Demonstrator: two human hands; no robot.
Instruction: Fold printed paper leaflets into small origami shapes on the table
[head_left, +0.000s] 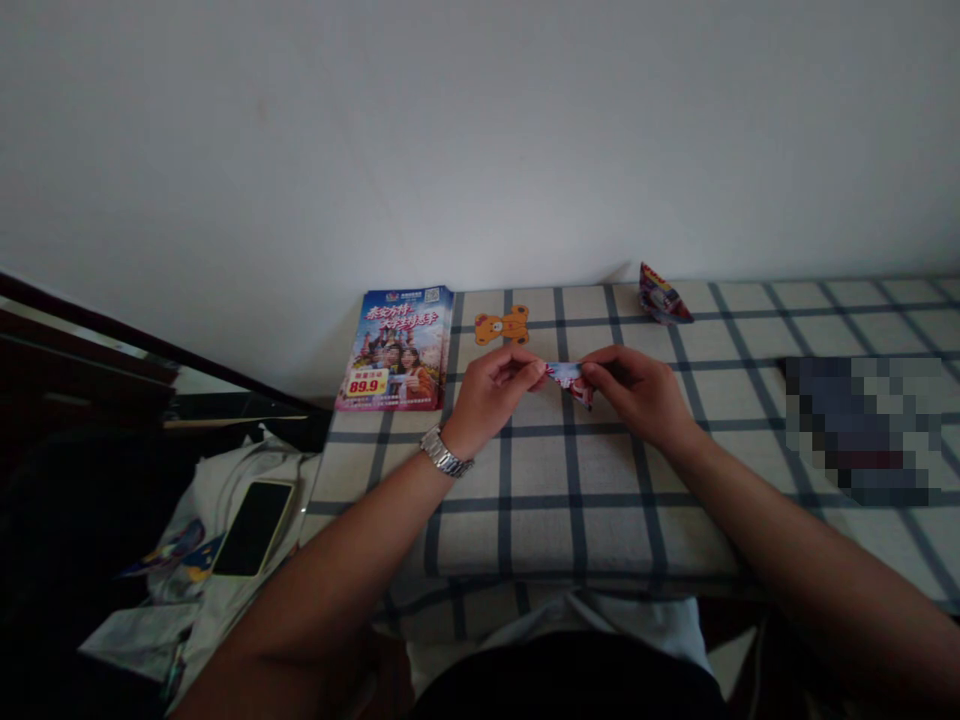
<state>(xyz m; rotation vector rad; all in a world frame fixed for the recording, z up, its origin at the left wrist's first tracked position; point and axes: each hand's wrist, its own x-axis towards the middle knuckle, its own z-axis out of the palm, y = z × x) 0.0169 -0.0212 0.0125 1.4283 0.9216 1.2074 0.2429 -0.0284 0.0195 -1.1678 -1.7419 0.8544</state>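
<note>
Between my two hands is a small piece of folded printed paper (574,382), pinkish-red and blue, held above the checked tablecloth. My left hand (499,390), with a metal watch (446,453) on its wrist, pinches the paper's left end between thumb and fingers. The right end is in the pinch of my right hand (634,390). Just beyond my left hand lies a brown teddy bear cutout (501,326). A folded shape of similar printed paper (663,296) stands near the wall, past my right hand.
A stack of printed flyers (397,350) lies at the table's back left corner. To the right is a pixelated dark item (862,430) on the checked tablecloth (525,540). Lower left, a phone (253,528) rests on pale cloth or bags. The wall (480,140) borders the table's back.
</note>
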